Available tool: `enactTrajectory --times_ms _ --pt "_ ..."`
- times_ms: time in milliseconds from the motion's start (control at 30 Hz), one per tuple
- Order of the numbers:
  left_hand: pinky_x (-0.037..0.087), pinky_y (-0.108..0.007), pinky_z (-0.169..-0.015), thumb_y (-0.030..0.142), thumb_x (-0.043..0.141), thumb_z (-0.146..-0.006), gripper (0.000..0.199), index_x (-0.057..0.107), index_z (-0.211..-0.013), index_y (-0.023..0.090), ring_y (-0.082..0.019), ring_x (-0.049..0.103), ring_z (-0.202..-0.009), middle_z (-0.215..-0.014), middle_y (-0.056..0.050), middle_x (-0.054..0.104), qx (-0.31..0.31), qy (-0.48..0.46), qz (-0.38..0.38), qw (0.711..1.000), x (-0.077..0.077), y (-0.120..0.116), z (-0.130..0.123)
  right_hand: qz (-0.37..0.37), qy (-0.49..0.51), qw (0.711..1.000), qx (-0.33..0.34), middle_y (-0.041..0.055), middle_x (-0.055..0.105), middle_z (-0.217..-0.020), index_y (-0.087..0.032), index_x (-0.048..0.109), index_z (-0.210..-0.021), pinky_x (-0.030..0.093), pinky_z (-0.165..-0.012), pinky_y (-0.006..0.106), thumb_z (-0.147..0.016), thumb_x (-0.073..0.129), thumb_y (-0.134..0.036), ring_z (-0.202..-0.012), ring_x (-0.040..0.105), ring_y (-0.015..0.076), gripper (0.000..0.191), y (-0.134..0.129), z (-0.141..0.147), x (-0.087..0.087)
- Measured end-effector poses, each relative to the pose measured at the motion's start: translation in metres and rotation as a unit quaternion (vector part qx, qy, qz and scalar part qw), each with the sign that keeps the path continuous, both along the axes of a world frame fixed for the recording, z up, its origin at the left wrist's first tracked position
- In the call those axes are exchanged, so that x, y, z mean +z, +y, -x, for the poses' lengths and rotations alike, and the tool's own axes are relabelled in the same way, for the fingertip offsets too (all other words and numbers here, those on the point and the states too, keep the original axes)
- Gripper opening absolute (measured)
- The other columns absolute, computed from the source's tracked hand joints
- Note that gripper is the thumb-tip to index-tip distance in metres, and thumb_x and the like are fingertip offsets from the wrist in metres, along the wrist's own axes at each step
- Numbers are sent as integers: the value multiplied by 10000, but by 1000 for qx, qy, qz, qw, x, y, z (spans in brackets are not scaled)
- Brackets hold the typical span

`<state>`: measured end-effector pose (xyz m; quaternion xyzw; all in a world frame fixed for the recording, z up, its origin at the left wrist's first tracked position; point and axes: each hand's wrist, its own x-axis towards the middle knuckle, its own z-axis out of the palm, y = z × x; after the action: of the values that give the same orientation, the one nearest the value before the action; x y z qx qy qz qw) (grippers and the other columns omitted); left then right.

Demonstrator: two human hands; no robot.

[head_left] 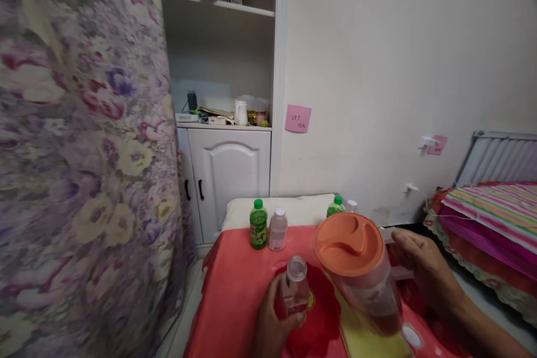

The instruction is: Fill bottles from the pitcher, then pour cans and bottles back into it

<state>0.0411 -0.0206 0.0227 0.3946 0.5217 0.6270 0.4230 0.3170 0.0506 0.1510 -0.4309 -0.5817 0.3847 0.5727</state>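
Observation:
My left hand (274, 319) is wrapped round a small clear bottle (296, 291) without a cap, held upright over a red scalloped plate (321, 319). Some liquid shows low in the bottle. My right hand (413, 249) is closed round the white handle of a clear pitcher (369, 296) with an orange lid (350, 243). Reddish liquid lies in the bottom of the pitcher, which tilts slightly to the left, its lid near the bottle's mouth. A yellow cloth (361, 335) lies beneath the pitcher. A white cap (411, 335) is to its right.
A green-capped bottle (258, 226) and a white-capped bottle (277, 229) stand on the red tablecloth (230, 285). Behind the pitcher are another green-capped bottle (335, 206) and a white-capped bottle (351, 206). A floral curtain (84, 151) hangs left; a bed (499, 218) stands right.

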Motion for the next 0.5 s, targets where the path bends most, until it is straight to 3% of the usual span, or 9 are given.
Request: enactTrajectory --times_ms 100,200,500 --pt "551 -367 -925 15 723 -466 732 634 -1169 197 -330 630 -1170 -1239 -115 702 11 -11 9 1000 -1 0 0 25 -28 998 51 -52 350 -522 -225 475 -564 230 -449 258 -783 637 -594 -480 261 107 459 -2 5 20" --pt "548 -364 -932 11 701 -465 744 644 -1181 207 -332 624 -1181 -1243 -104 702 2 -17 3 1000 -2 0 1 -7 -89 994 57 -45 359 -531 -220 470 -549 237 -468 259 -778 642 -593 -497 290 110 470 0 8 34" --pt "532 -331 -947 19 664 -478 770 615 -1225 197 -308 604 -1209 -1279 -89 685 -21 -5 5 1000 -4 1 1 -38 -223 970 92 -48 345 -544 -215 412 -552 275 -487 251 -770 607 -639 -527 341 114 516 8 16 61"
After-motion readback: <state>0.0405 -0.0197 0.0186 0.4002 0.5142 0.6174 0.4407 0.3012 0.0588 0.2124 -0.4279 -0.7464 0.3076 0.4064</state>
